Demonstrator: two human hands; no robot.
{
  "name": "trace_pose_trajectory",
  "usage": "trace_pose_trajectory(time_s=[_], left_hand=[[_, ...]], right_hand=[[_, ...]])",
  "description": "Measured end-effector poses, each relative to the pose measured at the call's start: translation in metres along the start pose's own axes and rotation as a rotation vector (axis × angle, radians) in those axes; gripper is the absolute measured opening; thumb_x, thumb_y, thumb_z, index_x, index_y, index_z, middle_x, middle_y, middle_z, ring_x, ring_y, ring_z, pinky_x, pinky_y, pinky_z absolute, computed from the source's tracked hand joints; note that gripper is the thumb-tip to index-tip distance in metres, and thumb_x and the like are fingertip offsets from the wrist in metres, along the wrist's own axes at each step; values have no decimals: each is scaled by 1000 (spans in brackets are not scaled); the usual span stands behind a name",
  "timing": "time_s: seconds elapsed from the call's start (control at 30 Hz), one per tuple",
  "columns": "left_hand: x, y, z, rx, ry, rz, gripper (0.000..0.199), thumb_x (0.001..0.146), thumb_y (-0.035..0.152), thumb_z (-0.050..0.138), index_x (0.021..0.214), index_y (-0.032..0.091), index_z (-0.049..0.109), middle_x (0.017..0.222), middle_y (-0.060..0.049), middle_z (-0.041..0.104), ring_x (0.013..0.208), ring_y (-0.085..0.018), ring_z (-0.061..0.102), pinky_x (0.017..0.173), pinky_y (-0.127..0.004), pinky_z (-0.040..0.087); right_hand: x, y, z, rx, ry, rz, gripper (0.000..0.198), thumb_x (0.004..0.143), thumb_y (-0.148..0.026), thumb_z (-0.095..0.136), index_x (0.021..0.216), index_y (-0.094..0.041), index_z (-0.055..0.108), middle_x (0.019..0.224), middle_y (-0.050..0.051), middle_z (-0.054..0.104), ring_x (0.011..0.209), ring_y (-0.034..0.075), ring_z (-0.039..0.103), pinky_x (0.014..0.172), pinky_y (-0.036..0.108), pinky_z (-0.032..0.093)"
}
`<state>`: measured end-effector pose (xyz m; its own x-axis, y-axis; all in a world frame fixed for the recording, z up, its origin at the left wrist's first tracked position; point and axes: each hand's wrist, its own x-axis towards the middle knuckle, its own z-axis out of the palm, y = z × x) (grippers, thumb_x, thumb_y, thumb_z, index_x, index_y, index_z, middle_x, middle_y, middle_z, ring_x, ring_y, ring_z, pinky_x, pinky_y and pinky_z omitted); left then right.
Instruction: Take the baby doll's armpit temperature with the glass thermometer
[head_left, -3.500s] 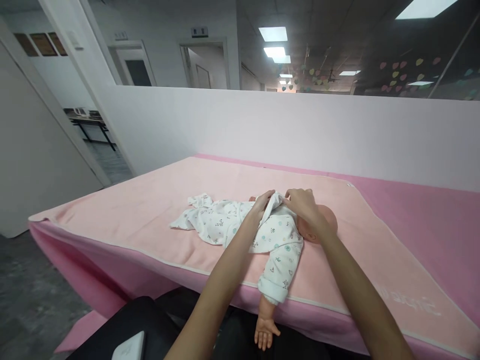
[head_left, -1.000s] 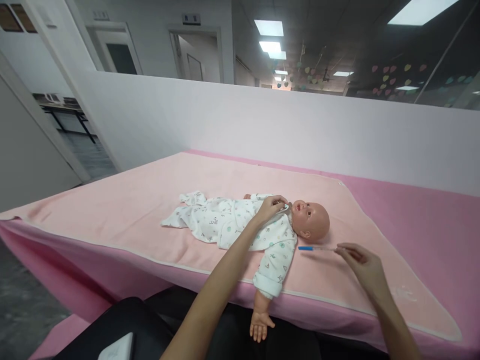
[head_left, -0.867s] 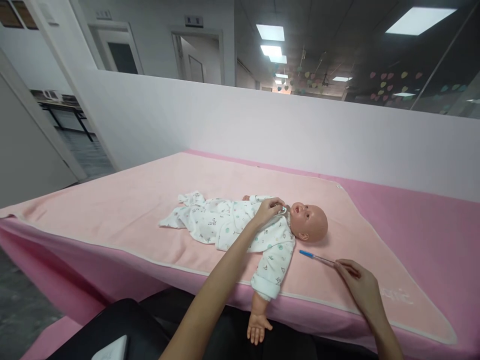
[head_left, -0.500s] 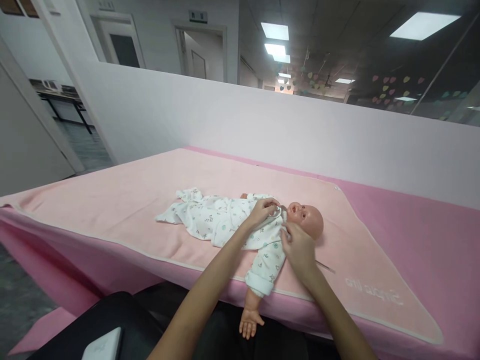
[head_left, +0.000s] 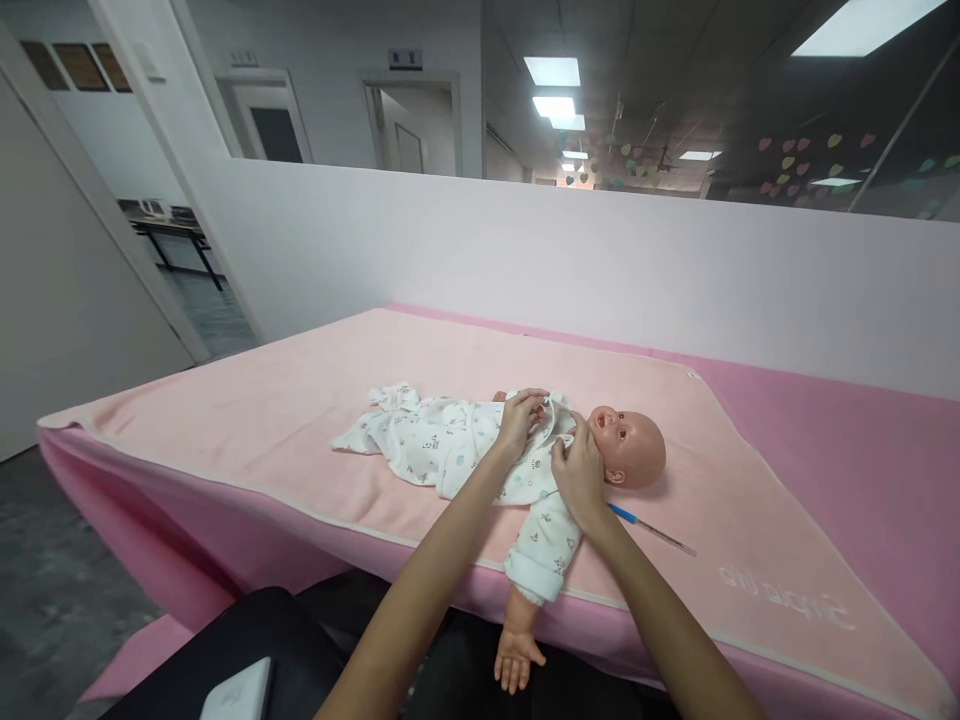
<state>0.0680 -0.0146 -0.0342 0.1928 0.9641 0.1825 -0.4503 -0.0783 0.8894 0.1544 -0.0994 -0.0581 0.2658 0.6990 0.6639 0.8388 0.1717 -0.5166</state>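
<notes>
A baby doll (head_left: 634, 447) lies on its back with its head to the right, dressed in a white printed baby outfit (head_left: 409, 440). Over its chest, my left hand (head_left: 521, 422) has its fingers closed on the neckline cloth, where a thin white strip shows. Close by, my right hand (head_left: 581, 470) pinches the collar edge just below the doll's chin. The fingertips of both hands are partly hidden by the cloth. One doll arm (head_left: 517, 640) hangs over the front edge, its sleeve cuff turned back.
Beside my right wrist lies a slim stick with a blue end (head_left: 649, 528). Underneath is a pale pink mat (head_left: 300, 390) on a darker pink cover (head_left: 847, 440). A white low wall (head_left: 600, 265) stands behind. A white flat object (head_left: 238, 690) rests on my dark-clothed lap.
My right hand has shifted inward to the collar, uncovering the stick's blue end. My left hand stays at the neckline. The view has moved slightly.
</notes>
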Motion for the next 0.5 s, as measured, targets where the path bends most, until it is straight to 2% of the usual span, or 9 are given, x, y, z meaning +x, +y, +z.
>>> trace_pose_trajectory(time_s=[0.1, 0.2, 0.4, 0.5], left_hand=[[1, 0, -1, -18, 2, -11, 18, 58, 24, 61, 72, 13, 60, 63, 1, 51, 52, -5, 44, 50, -18, 35], [0, -1, 0, 43, -42, 18, 16, 59, 23, 59, 72, 13, 61, 61, 2, 51, 50, -5, 42, 48, -18, 33], [-12, 2, 5, 352, -285, 160, 15, 62, 18, 50, 68, 13, 64, 60, 0, 55, 56, -9, 46, 52, -20, 34], [-16, 4, 6, 443, -336, 202, 17, 62, 17, 49, 67, 12, 64, 63, -2, 58, 60, -12, 50, 56, -21, 37]], right_hand=[[1, 1, -1, 9, -31, -16, 41, 77, -14, 37, 116, -12, 48, 102, 12, 60, 87, 22, 58, 71, 32, 46], [0, 1, 1, 140, 25, -28, 38, 77, -14, 36, 113, -15, 50, 97, 9, 61, 85, 20, 58, 72, 31, 47], [-5, 0, 8, 310, 208, -141, 22, 86, -18, 36, 97, -16, 55, 82, 6, 61, 71, 14, 58, 63, 26, 48], [-5, 0, 9, 341, 257, -132, 20, 86, -19, 38, 92, -16, 56, 81, 6, 60, 69, 13, 56, 60, 24, 47]])
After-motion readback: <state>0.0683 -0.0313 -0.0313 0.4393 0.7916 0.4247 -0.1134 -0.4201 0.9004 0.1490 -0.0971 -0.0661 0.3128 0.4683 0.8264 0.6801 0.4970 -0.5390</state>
